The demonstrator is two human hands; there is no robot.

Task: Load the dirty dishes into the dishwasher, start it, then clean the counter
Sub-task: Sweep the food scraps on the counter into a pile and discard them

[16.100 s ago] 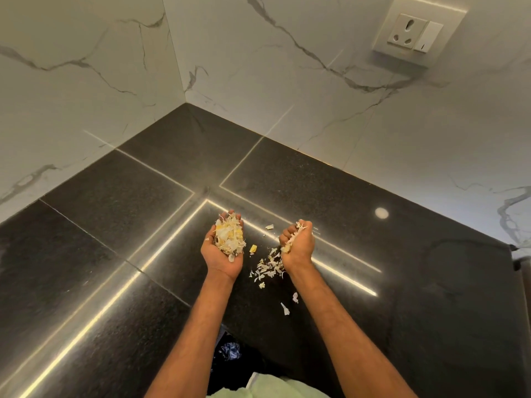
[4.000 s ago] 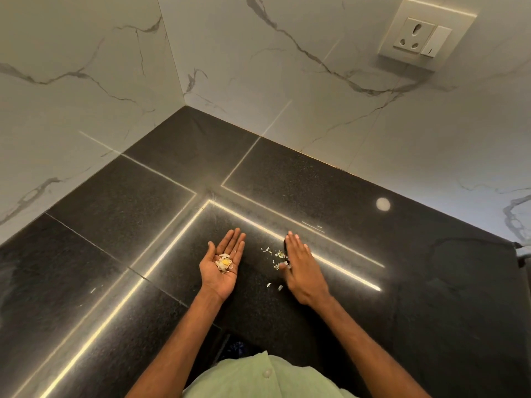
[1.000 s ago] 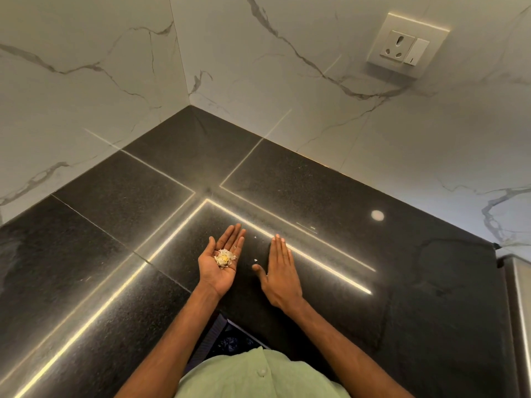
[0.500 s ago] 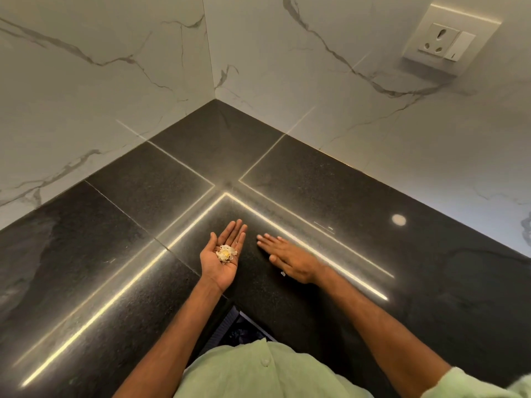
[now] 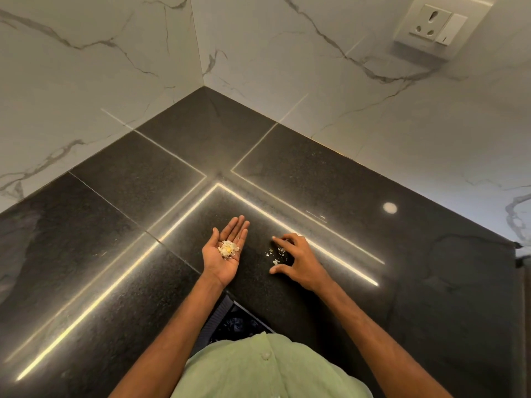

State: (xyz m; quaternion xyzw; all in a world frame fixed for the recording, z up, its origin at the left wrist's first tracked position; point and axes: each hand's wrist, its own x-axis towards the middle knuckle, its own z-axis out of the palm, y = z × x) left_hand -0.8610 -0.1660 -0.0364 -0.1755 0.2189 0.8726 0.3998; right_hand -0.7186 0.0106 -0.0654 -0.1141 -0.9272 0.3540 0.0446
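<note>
My left hand (image 5: 225,254) lies palm up over the black counter (image 5: 129,225), fingers straight, with a small heap of white and yellow food scraps (image 5: 228,249) in the palm. My right hand (image 5: 298,261) is palm down on the counter to the right of it, fingers spread and bent, their tips touching the surface. A few small loose crumbs (image 5: 274,254) lie on the counter under and beside those fingers. No dishes or dishwasher show in this view.
White marble walls meet at the corner (image 5: 202,81) behind the counter. A wall socket with a switch (image 5: 436,24) sits at the upper right. The counter's front edge (image 5: 230,300) runs below my wrists, with a dark gap beneath it.
My right hand has drawn back to the right and arched its fingers, uncovering a few crumbs. My left hand keeps its scraps and has barely moved.
</note>
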